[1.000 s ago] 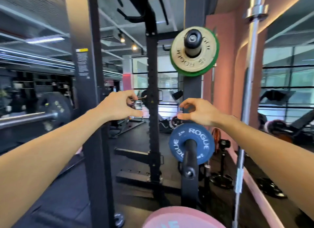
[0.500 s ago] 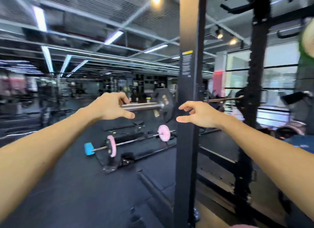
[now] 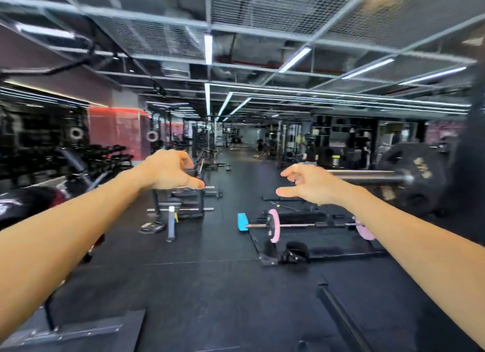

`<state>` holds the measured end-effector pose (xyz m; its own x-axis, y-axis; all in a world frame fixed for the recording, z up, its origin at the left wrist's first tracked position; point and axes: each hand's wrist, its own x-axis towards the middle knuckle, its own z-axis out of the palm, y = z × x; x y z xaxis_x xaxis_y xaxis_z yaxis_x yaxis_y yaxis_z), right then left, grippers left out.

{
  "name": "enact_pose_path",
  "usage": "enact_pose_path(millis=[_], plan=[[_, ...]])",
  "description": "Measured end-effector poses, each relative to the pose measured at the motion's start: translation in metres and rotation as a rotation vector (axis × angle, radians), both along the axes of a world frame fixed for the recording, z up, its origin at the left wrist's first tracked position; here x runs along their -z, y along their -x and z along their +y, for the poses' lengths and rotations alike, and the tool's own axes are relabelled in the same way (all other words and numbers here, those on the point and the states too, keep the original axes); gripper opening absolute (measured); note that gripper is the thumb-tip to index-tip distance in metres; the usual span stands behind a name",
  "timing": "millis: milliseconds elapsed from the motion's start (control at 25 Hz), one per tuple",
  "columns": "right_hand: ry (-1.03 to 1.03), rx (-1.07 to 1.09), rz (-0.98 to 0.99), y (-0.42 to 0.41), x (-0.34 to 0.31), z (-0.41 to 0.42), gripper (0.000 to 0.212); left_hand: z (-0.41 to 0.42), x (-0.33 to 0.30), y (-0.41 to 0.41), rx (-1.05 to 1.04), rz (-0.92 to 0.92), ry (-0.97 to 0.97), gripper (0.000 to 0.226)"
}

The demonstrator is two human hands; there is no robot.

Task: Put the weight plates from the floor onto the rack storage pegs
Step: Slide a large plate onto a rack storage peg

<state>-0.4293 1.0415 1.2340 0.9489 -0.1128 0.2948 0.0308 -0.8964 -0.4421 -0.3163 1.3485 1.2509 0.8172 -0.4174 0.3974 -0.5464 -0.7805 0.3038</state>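
Both empty hands, left (image 3: 168, 172) and right (image 3: 312, 185), fingers loosely curled, reach above a floor barbell's rigid, probably light pink plates (image 3: 273, 225), best gripped by the rim.

A round pink weight plate (image 3: 273, 226) is standing upright on its edge on the dark floor, threaded onto a thin steel bar — it is sitting below and a little left of the right hand (image 3: 312, 184), well apart from it. A second pink disc plate (image 3: 365, 231) is standing at the bar's other end, partly hidden behind the right forearm. A large black plate with pale lettering (image 3: 417, 179) is hanging upright on a thick chrome bar, just right of that hand — its print is blurring beyond reading.
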Motion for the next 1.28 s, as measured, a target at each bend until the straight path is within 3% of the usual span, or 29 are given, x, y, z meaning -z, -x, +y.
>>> enact_pose_path(millis=[280, 520, 1280], plan=[[0.006, -0.112, -0.002, -0.14, -0.002, 0.046, 0.062, 0.055, -0.003, -0.105, -0.09, 0.036, 0.018, 0.064], [-0.016, -0.137, 0.025, -0.256, 0.027, 0.036, 0.062, 0.047, 0.019, -0.205, -0.106, 0.086, 0.03, 0.063], [-0.027, 0.109, 0.015, -0.629, 0.024, -0.196, 0.06, -0.206, 0.016, -0.648, 0.14, 0.053, 0.043, 0.057]])
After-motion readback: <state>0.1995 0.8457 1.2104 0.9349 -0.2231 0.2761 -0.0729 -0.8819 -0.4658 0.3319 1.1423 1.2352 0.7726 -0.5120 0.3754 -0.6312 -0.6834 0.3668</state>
